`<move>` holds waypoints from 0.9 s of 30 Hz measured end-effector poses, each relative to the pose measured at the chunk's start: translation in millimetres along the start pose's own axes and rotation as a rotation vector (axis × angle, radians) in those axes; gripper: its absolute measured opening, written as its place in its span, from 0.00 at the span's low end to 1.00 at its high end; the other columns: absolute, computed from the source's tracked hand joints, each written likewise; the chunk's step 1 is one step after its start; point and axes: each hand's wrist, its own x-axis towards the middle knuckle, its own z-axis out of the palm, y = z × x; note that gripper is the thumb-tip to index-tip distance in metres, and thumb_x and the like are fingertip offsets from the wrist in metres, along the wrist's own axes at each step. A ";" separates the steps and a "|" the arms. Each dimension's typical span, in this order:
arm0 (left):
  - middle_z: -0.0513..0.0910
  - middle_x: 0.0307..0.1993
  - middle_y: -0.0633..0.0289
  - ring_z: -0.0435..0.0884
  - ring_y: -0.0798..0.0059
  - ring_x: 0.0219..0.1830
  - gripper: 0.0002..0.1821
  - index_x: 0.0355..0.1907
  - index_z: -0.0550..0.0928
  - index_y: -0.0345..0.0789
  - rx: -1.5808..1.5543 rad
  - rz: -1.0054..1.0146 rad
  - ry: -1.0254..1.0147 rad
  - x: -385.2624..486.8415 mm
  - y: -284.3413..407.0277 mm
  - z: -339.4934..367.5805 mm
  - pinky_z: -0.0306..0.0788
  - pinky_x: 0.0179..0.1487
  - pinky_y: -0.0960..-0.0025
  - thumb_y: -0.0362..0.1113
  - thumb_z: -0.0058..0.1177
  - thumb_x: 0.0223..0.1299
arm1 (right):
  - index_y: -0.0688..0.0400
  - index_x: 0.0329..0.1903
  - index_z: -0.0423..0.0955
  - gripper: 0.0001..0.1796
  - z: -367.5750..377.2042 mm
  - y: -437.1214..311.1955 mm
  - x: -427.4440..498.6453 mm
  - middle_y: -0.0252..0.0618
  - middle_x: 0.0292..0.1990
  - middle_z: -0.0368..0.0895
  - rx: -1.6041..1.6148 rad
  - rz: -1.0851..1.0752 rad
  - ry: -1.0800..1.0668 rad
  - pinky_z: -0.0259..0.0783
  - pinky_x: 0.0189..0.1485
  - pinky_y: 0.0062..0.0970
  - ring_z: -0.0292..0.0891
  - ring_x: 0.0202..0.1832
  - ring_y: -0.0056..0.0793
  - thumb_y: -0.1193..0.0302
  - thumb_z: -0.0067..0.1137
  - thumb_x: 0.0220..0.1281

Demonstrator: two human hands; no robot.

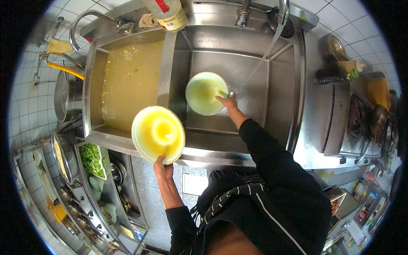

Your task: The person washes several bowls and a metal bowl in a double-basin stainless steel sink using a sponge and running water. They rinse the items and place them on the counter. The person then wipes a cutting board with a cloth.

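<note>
My left hand (165, 168) grips the near rim of a round bowl (146, 140) with a yellow inside, tilted over the front edge of the double sink near the divider. My right hand (230, 103) holds a second, pale green bowl (204, 83) by its right side, thumb inside the rim, over the right basin (229, 63). The drain fitting (233, 89) shows just beside that bowl. Water runs from the right faucet (283, 14) into the right basin. Cloudy yellowish water with floating scraps (130, 73) stands in the left basin.
A large plastic bottle (170, 19) and a crumpled cloth (148, 21) sit on the sink's back ledge. The left faucet (95, 12) arches beside them. A perforated ladle (285, 28) lies behind the right basin. At lower left, shelves hold a basket of leafy greens (92, 159) and stacked bowls (109, 213).
</note>
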 end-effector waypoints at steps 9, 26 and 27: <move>0.74 0.51 0.52 0.76 0.59 0.51 0.24 0.56 0.66 0.26 -0.008 -0.009 -0.024 1.2 5.3 -0.2 0.74 0.54 0.59 0.23 0.46 0.52 | 0.55 0.57 0.62 0.27 41.1 31.4 40.0 0.49 0.52 0.71 0.550 0.367 -0.166 0.77 0.39 0.53 0.75 0.46 0.47 0.67 0.59 0.55; 0.73 0.51 0.51 0.75 0.61 0.51 0.26 0.58 0.63 0.27 0.021 0.042 0.009 2.2 1.3 0.5 0.74 0.53 0.61 0.28 0.49 0.56 | 0.62 0.61 0.57 0.25 -72.2 -37.8 77.6 0.55 0.50 0.70 0.754 0.104 0.046 0.80 0.37 0.48 0.75 0.45 0.51 0.72 0.46 0.60; 0.73 0.52 0.50 0.75 0.61 0.52 0.25 0.59 0.63 0.27 0.003 0.037 -0.001 2.1 0.7 1.5 0.73 0.54 0.60 0.29 0.48 0.58 | 0.63 0.60 0.58 0.25 -78.8 -30.4 72.1 0.55 0.50 0.71 0.795 0.040 0.032 0.80 0.37 0.49 0.75 0.45 0.51 0.72 0.46 0.60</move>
